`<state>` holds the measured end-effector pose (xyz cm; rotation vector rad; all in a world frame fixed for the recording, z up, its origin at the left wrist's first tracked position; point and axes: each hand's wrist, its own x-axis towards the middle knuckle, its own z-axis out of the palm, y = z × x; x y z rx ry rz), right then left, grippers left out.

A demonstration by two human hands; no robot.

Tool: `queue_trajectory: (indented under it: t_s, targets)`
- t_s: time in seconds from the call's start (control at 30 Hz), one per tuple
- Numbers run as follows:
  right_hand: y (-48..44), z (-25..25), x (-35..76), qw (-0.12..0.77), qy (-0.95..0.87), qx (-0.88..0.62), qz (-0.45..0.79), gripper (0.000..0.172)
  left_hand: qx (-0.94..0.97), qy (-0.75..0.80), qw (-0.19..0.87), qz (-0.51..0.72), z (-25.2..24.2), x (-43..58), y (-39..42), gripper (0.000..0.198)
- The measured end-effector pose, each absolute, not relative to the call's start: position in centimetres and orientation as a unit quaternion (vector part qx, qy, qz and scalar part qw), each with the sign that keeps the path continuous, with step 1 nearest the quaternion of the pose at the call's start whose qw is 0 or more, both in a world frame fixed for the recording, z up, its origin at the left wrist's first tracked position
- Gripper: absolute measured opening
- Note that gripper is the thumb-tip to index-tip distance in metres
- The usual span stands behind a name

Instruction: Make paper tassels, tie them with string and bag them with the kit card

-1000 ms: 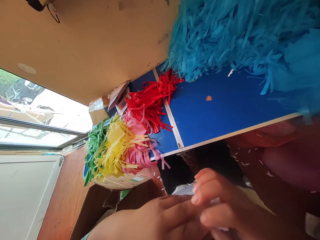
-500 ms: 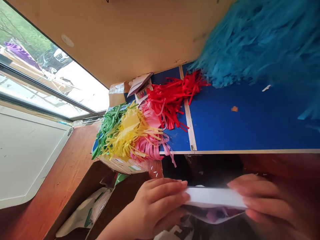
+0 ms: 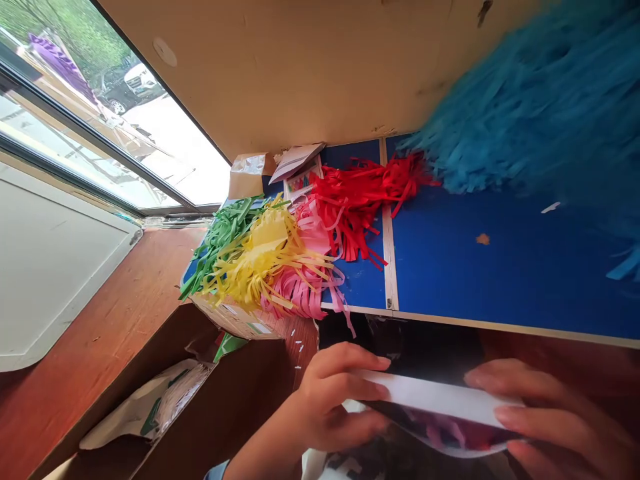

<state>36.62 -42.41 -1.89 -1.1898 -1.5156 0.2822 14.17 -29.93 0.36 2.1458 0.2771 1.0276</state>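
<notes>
A clear plastic bag (image 3: 440, 437) with a white strip (image 3: 440, 399) along its top edge is stretched between my two hands, below the table's front edge. Pink and purplish material shows through the plastic. My left hand (image 3: 340, 400) grips the strip's left end between fingers and thumb. At the right end my right hand (image 3: 545, 413), somewhat blurred, pinches the bag. Beyond them, on the blue table (image 3: 480, 280), lie tissue fringes: green (image 3: 225, 233), yellow (image 3: 260, 253), pink (image 3: 300, 287) and red (image 3: 355, 193).
A large blue fringe bundle (image 3: 540, 107) covers the table's back right. Papers (image 3: 297, 161) and a brown packet (image 3: 247, 175) lie at the back left. An open cardboard box (image 3: 250, 393) stands on the floor at lower left. A window (image 3: 165, 140) is at upper left.
The view has shifted and tilted slightly. The bag's white strip now slopes down to the right, and my left hand's thumb and lower fingers show more clearly.
</notes>
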Motion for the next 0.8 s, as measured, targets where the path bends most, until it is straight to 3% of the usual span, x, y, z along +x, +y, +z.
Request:
queue_trajectory:
  t_s: [0.13, 0.23, 0.43, 0.8]
  targets:
    - [-41.9, -0.3, 37.4, 0.471, -0.729, -0.486, 0.105, 0.032, 0.846, 0.099, 0.336, 0.401, 0.6, 14.5, -30.2, 0.024]
    - [-41.7, 0.4, 36.7, 0.465, -0.716, -0.513, 0.094, 0.022, 0.836, 0.092, 0.354, 0.41, 0.6, 14.7, -30.3, 0.014]
    - [-40.8, 1.1, 35.5, 0.501, -0.678, -0.528, 0.109, 0.009, 0.833, 0.081, 0.353, 0.419, 0.5, 14.5, -30.2, 0.009]
    - [-41.3, 0.0, 36.0, 0.545, -0.619, -0.543, 0.159, 0.014, 0.783, 0.082, 0.429, 0.443, -1.4, 13.5, -29.9, 0.027]
